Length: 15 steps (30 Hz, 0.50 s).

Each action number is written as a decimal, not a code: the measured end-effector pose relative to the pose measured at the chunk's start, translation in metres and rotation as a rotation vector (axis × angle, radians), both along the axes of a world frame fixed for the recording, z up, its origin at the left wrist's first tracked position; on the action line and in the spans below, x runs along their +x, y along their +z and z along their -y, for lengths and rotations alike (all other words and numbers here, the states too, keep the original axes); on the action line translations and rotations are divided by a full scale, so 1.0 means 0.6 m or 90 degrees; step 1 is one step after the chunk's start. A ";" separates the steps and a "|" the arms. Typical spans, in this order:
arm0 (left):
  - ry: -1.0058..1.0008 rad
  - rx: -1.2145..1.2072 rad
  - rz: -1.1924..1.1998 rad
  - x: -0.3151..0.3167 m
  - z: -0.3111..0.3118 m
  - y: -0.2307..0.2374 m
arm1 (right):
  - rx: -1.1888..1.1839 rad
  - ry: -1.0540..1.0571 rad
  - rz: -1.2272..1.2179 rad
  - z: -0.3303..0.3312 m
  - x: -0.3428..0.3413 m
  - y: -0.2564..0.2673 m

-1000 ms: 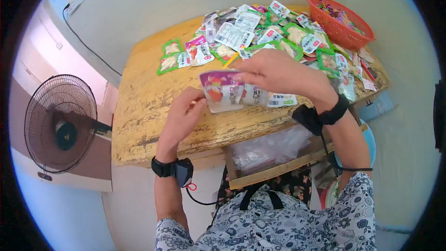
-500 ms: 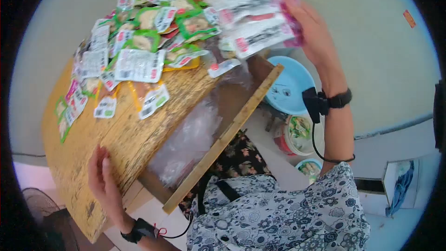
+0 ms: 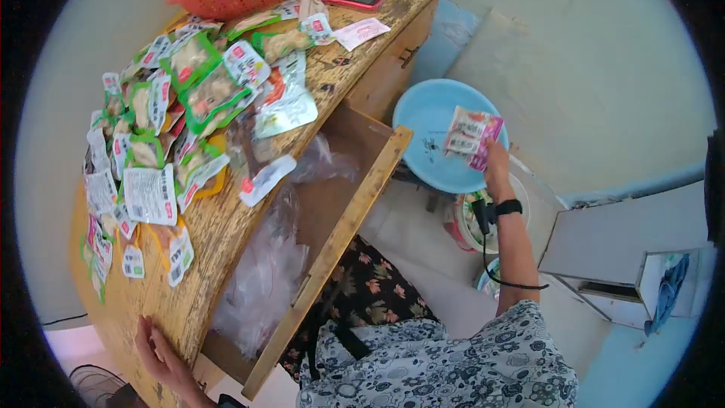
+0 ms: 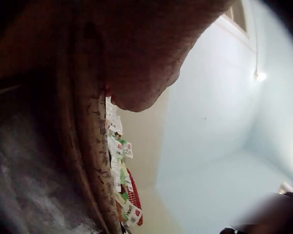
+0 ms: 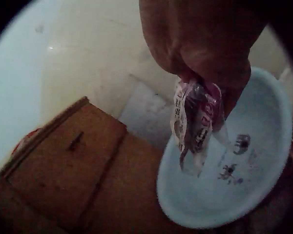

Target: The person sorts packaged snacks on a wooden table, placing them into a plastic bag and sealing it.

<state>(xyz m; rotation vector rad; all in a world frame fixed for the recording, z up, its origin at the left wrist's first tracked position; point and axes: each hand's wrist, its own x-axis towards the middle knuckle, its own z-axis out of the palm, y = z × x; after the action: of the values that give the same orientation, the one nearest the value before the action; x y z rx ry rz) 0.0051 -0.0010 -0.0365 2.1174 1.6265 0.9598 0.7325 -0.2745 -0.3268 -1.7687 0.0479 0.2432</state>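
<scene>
Beneath the right hand [image 3: 496, 170] sits a blue basin [image 3: 411, 117], with pink-and-white packets [image 3: 470, 134] pinched by one end above it. Because the grip takes only that end, a packet could slide free of the others; released too near the rim, it might fall outside, towards the bucket [image 3: 455, 233] by the wrist. Well apart, the left hand [image 3: 164, 363] lies at the edge of the table [image 3: 215, 245], fingers loosely extended, holding nothing. Ahead of it, a loose packet [image 3: 268, 180] beside the open drawer [image 3: 354, 219] could drop in if nudged.
</scene>
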 end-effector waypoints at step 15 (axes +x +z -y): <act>0.030 0.042 -0.071 0.051 0.018 0.015 | -0.306 -0.024 0.112 0.028 0.052 -0.216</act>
<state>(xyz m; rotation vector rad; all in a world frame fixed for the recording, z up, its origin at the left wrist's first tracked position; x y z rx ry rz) 0.0357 -0.0120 -0.0275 2.2219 1.7272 0.9368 0.7636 -0.2916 -0.4564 -2.2582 0.0139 0.0473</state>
